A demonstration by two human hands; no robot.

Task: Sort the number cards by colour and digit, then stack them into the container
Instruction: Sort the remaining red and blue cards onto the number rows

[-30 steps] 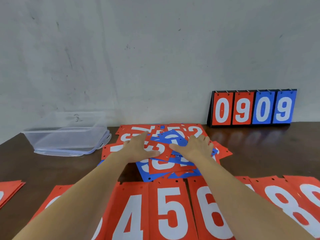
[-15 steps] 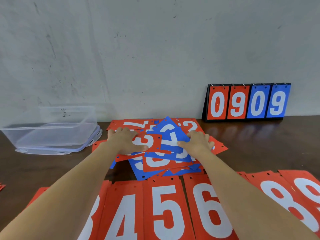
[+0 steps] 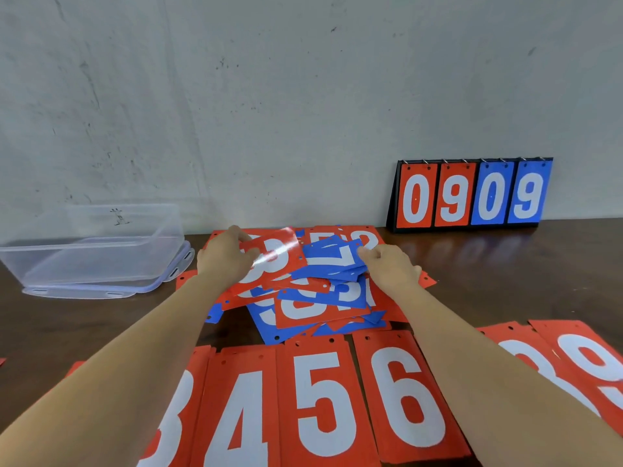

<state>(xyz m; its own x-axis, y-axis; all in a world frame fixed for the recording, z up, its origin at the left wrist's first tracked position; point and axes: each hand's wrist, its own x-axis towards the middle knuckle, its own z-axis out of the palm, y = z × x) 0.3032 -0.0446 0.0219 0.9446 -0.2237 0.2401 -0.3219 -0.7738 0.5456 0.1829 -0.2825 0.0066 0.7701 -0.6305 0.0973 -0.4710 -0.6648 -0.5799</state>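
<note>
Gripping a red card point(image 3: 274, 261) with the left hand point(image 3: 226, 257) — a 3, by the look of it — tilted up off the heap at centre frame, glare across its face. Pinching the right edge of a blue card point(image 3: 332, 259) just beside it with the right hand point(image 3: 391, 271), fingers curled. Hands apart, one card each. Beneath both, the mixed pile point(image 3: 313, 306), red and blue overlapping. Along the bottom of the frame, the red row point(image 3: 320, 399), with 3, 4, 5, 6 legible. At centre left on the table point(image 3: 505, 281), the clear container point(image 3: 91, 254), no cards visible inside. At right, a scoreboard point(image 3: 472, 195). Judging by this: mid-sort, nothing stacked yet. Next, probably — lifting the red card clear without dragging its neighbours, then matching it to its digit in the row.
</note>
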